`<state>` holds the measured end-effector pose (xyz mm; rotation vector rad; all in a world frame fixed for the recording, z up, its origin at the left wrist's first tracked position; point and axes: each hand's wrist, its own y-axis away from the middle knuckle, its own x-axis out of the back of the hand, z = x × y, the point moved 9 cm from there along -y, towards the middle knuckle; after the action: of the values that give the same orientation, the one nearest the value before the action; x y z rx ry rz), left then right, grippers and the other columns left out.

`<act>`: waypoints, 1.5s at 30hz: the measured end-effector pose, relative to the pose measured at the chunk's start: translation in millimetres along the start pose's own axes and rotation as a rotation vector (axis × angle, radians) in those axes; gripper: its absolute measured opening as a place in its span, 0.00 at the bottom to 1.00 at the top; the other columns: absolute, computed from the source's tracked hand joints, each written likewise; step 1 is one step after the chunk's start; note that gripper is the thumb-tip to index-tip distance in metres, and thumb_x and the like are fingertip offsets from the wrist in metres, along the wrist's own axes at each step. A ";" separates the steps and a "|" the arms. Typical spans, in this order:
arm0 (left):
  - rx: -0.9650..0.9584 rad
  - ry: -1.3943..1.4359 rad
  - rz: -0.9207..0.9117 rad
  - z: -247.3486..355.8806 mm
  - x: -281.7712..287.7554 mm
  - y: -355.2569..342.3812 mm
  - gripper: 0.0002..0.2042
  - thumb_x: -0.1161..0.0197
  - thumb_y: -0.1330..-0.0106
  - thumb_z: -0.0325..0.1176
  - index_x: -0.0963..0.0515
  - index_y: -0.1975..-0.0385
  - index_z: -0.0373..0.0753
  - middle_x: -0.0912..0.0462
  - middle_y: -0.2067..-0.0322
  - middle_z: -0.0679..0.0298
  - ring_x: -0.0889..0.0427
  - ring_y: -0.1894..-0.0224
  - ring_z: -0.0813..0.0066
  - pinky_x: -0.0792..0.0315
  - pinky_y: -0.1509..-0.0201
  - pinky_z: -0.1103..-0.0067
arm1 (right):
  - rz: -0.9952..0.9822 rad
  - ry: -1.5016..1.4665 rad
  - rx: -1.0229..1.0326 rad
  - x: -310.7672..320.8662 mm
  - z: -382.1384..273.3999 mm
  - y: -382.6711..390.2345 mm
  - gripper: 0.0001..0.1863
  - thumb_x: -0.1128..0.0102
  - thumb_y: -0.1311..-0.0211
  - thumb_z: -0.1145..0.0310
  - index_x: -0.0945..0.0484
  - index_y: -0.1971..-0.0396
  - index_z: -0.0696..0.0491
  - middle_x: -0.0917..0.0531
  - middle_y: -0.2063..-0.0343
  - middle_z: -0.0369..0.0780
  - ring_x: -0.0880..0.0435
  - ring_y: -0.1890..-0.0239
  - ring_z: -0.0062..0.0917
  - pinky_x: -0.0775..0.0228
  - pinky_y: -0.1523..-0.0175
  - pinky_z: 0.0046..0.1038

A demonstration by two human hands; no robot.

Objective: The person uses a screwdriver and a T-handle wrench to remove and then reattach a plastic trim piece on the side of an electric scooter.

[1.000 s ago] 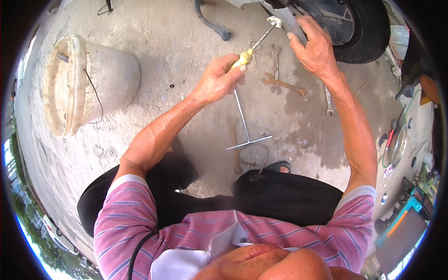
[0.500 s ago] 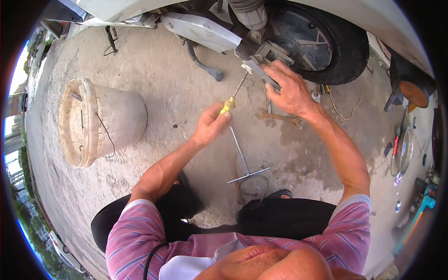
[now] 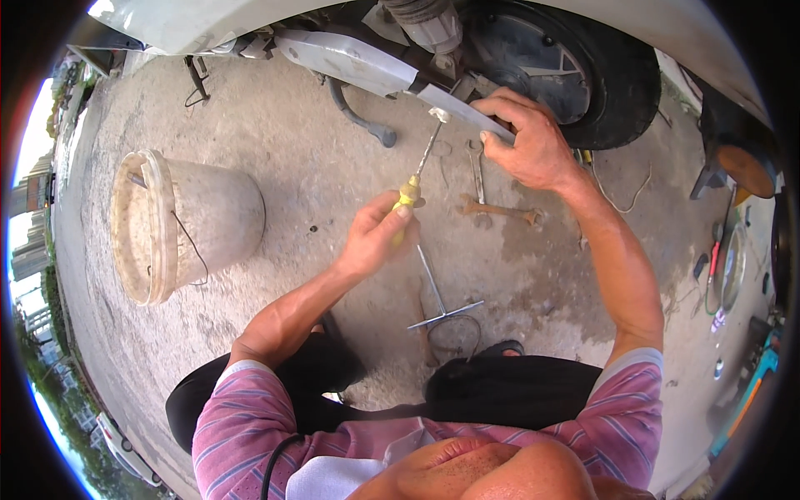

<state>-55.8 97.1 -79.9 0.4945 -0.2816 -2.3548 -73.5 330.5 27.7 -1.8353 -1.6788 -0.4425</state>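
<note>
My left hand [image 3: 372, 237] is wrapped round the yellow handle of a screwdriver [image 3: 407, 196]. The shaft points up and away, with a white lump [image 3: 438, 114], perhaps grease, at its tip. My right hand [image 3: 533, 148] pinches a flat grey strip [image 3: 467, 110] between thumb and fingers. That strip slants just beside the screwdriver's tip, under the scooter's rear end; whether it is fixed to anything there I cannot tell. Behind the right hand stands the black rear wheel [image 3: 621, 104]. A silver-grey cover [image 3: 346, 60] runs leftward from the strip's far end.
Wrenches [image 3: 500, 210] and a T-handle wrench [image 3: 442, 310] lie on the concrete below my hands. At left a dirty white bucket [image 3: 212, 212] lies tipped. The kickstand [image 3: 358, 121] juts down ahead. Further tools, one turquoise [image 3: 762, 362], lie along the right.
My right hand has shifted the grey strip up and slightly left, uncovering a wrench on the ground. The screwdriver has hardly moved; its white-coated tip now shows more clearly.
</note>
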 end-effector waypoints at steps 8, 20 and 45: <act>0.314 0.446 -0.017 29.0 -28.2 25.6 0.23 0.55 0.21 0.50 0.28 0.47 0.33 0.24 0.77 0.57 0.35 0.90 0.75 0.38 0.90 0.80 | -0.036 0.136 -0.170 13.7 -3.1 -9.0 0.20 0.41 0.38 0.67 0.22 0.46 0.55 0.15 0.59 0.47 0.15 0.57 0.41 0.26 0.49 0.36; 0.284 -0.180 0.229 71.1 -23.0 34.4 0.16 0.45 0.24 0.44 0.23 0.53 0.35 0.21 0.78 0.63 0.31 0.87 0.80 0.39 0.86 0.82 | -0.175 0.241 -0.118 5.7 -13.5 -29.6 0.21 0.42 0.39 0.64 0.21 0.49 0.58 0.15 0.65 0.48 0.16 0.64 0.38 0.25 0.52 0.37; -0.143 -1.057 0.616 127.5 -29.4 50.5 0.14 0.35 0.37 0.39 0.17 0.59 0.35 0.13 0.66 0.53 0.16 0.71 0.55 0.24 0.63 0.65 | -0.236 0.167 -0.230 -1.0 -8.3 -37.1 0.15 0.36 0.45 0.63 0.14 0.60 0.53 0.12 0.69 0.47 0.14 0.66 0.34 0.24 0.58 0.37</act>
<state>-59.7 88.5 60.0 -0.8431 -0.6202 -1.7901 -108.7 325.0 41.1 -1.7057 -1.7942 -0.8961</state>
